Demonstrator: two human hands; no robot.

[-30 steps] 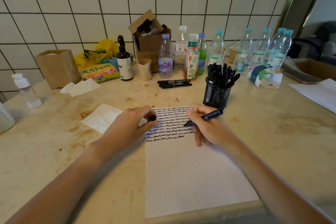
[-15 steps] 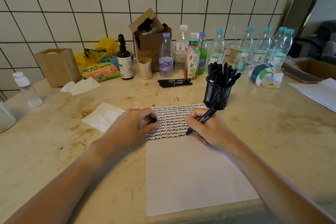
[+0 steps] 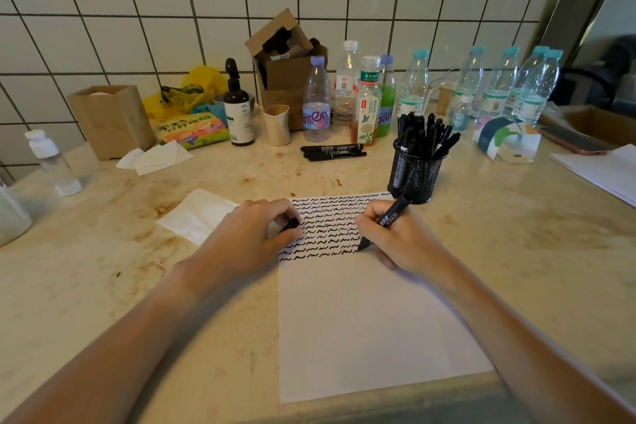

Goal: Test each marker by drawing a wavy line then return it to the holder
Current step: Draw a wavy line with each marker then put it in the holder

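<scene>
**Marker meets paper at a cluttered counter**

A person's right hand (image 3: 399,237) grips a black marker (image 3: 387,220), its tip touching the white paper (image 3: 371,320) at the right end of the lowest of several rows of wavy lines (image 3: 327,234). The left hand (image 3: 253,237), fingers curled, pinches a small black cap (image 3: 292,224) at the sheet's left edge. Just behind the paper stands a black mesh holder (image 3: 414,175) packed with markers; three more markers (image 3: 332,152) lie near the bottles (image 3: 364,100).
</scene>
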